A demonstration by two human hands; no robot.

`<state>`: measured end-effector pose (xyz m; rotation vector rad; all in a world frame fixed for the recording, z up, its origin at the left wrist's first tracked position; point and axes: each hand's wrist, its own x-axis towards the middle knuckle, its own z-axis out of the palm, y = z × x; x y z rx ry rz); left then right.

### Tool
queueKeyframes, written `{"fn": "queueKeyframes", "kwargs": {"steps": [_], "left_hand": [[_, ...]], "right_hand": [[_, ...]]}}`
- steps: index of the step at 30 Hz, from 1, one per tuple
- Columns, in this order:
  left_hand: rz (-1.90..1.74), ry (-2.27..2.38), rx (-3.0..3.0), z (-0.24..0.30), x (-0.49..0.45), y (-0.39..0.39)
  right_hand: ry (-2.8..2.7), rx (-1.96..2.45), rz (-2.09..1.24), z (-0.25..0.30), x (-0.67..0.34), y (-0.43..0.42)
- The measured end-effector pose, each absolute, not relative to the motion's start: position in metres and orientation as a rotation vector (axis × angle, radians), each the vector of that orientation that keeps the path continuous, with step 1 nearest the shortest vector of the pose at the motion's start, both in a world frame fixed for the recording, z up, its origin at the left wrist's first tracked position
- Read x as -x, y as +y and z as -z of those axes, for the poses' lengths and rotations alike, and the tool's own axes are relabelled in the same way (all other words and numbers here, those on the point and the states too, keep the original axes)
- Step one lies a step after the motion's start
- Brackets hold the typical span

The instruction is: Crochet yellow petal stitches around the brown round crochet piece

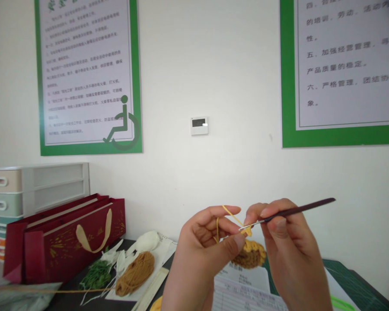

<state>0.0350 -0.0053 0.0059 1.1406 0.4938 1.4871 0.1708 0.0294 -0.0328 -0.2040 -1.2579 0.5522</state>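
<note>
My right hand (288, 242) grips a crochet hook (298, 209) by its dark handle, and its metal tip points left into the stitches. Between thumb and fingers, my left hand (204, 250) pinches a small crochet piece (249, 252), yellow along the top and brown below. A strand of yellow yarn (231, 214) runs over my left index finger down to the hook tip. Part of the piece is hidden behind my left thumb. Both hands are raised above the table, close together.
On the dark table lie a brown yarn skein (136, 272), green yarn (96, 274), white yarn (148, 240) and printed papers (243, 296). A green cutting mat (353, 280) is at the right. Dark red gift bags (71, 242) stand left, before a drawer unit (55, 183).
</note>
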Motion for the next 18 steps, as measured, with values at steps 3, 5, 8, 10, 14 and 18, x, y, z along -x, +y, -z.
{"fn": "queueKeyframes", "kwargs": {"steps": [3,5,8,10,14,18], "left_hand": [[-1.467,0.489,-1.137,-0.006,-0.034,-0.006],[-1.459,0.475,-1.135,-0.006,-0.034,-0.006],[-1.447,0.459,-1.133,-0.006,-0.033,-0.005],[-1.443,0.463,-1.137,-0.006,-0.033,-0.005],[-1.449,0.471,-1.129,-0.006,-0.033,-0.005],[-1.456,0.479,-1.125,-0.005,-0.034,-0.005]], "right_hand": [[-1.305,0.198,-0.563,0.031,-0.176,0.029],[-1.343,0.179,-0.555,0.030,-0.180,0.029],[-1.389,0.139,-0.524,0.028,-0.184,0.028],[-1.422,0.122,-0.462,0.026,-0.187,0.027],[-1.474,0.136,-0.265,0.021,-0.189,0.022],[-1.541,0.142,-0.120,0.020,-0.193,0.019]]}}
